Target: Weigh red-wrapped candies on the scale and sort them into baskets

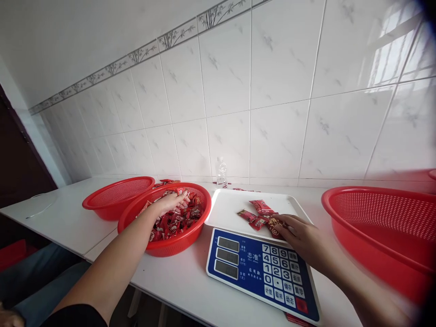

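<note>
My left hand (174, 202) is over the red plastic basket (177, 247), just above a pile of small red wrapped packets (173, 225). Its fingers are slightly curved and apart, and no packet shows in them. On the right, my right hand (299, 234) is at the white tray (225, 206) of a blue-and-white digital scale (252, 259). Its fingers close on a dark red packet (273, 225) with gold print. Several other red packets (261, 207) lie on the tray beside those fingertips. The scale's displays are too dim to read.
Another red basket (102, 211) stands behind on the left, and a large red basket (368, 236) at right. A clear plastic bottle (221, 173) is by the tiled wall. Red wrappers (298, 319) show under the scale's front edge. A seated person's legs (37, 277) are at lower left.
</note>
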Tool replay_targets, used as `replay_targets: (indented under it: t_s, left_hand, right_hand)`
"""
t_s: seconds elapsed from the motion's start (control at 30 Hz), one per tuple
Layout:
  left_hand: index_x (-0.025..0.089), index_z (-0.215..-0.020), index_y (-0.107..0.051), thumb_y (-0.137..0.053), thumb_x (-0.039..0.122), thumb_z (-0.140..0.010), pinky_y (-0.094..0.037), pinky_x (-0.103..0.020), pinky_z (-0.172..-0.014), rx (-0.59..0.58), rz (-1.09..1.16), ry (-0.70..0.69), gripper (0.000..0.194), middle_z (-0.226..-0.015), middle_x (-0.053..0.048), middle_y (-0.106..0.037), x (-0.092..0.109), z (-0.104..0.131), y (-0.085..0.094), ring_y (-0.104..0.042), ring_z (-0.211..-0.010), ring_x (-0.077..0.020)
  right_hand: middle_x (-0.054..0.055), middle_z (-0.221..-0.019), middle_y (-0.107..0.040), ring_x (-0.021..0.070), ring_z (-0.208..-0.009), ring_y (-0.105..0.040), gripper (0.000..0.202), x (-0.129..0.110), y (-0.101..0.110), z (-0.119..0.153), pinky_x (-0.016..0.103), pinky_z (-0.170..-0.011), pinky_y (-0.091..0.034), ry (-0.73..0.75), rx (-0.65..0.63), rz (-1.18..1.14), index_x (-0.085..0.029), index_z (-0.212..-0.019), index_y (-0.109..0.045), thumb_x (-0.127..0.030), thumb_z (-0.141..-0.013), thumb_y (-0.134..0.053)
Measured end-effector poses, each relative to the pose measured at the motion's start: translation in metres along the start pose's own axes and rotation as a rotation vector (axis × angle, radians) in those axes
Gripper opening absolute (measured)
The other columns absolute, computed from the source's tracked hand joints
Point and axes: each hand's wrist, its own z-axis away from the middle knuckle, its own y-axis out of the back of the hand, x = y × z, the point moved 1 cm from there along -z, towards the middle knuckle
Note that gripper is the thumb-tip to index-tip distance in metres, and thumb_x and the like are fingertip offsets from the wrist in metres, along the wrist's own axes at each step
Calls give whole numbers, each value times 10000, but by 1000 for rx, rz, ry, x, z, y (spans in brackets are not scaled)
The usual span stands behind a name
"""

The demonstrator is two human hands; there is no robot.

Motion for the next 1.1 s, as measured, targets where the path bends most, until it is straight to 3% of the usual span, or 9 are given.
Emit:
replay_targets:
  t_s: [0.17, 0.33, 0.4, 0.5, 0.63, 0.73, 0.83, 1.1]
  left_hand:
    - [150, -1000, -614, -363, 669, -816, -487, -301, -783, 121, -143, -68, 605, -975, -116, -687, 13, -2, -5, -639, -905, -229]
    - [176, -783, -614, -402, 610, -814, -453, -338, -841, 193, -302, -209, 484, -892, -81, -704, 50, 1, -22, -630, -917, -282]
    - [187, -849, -627, -430, 558, -826, -441, -352, -862, 163, -344, -289, 420, -908, -66, -710, 69, 4, -37, -620, -951, -294]
    - [196, -1061, -608, -425, 423, -870, -391, -358, -958, 90, -377, -417, 349, -1135, -69, -664, 96, 4, -66, -557, -1108, -279]
    - [207, -1325, -435, -443, 205, -850, -328, -373, -1046, -8, -396, -520, 475, -1378, -68, -499, 121, -4, -110, -445, -1261, -245]
    - [218, -1414, -306, -453, 65, -771, -265, -379, -1104, -66, -404, -553, 678, -1481, -57, -357, 128, -13, -138, -319, -1354, -227]
    - [196, -1431, -283, -440, 12, -730, -247, -371, -1122, -103, -417, -565, 741, -1502, -80, -310, 131, -18, -157, -278, -1376, -221]
    - [192, -1392, -354, -439, 53, -773, -252, -385, -1115, -80, -420, -556, 641, -1465, -93, -375, 131, -24, -169, -313, -1357, -250]
  right_hand:
    - [33, -1140, -668, 258, -944, -649, 357, -1, 2, 3, 352, -692, -512, 36, -3, -10, -289, -1069, -642, -457, -885, -387]
    - [46, -1137, -662, 243, -974, -631, 322, -7, 9, 5, 351, -746, -491, 45, -15, -46, -279, -1094, -632, -387, -901, -398]
    - [48, -1145, -656, 242, -997, -620, 323, -10, 11, 5, 348, -758, -485, 41, -31, -67, -280, -1117, -623, -375, -906, -397]
    - [49, -1159, -647, 243, -1015, -610, 325, -10, 11, 5, 351, -769, -480, 42, -38, -83, -271, -1130, -616, -370, -909, -400]
    - [52, -1179, -637, 247, -1015, -608, 325, -7, 8, 4, 379, -789, -475, 43, -16, -101, -271, -1137, -616, -369, -909, -407]
    - [54, -1189, -633, 243, -1026, -605, 316, -5, 6, 3, 380, -819, -472, 47, 1, -142, -275, -1148, -614, -350, -901, -430]
    - [63, -1187, -630, 234, -1034, -604, 314, -4, 6, 3, 366, -842, -472, 62, 18, -171, -262, -1142, -619, -336, -900, -433]
    - [70, -1156, -643, 230, -1012, -617, 318, -2, 5, 3, 346, -826, -477, 61, 53, -154, -244, -1131, -628, -309, -888, -433]
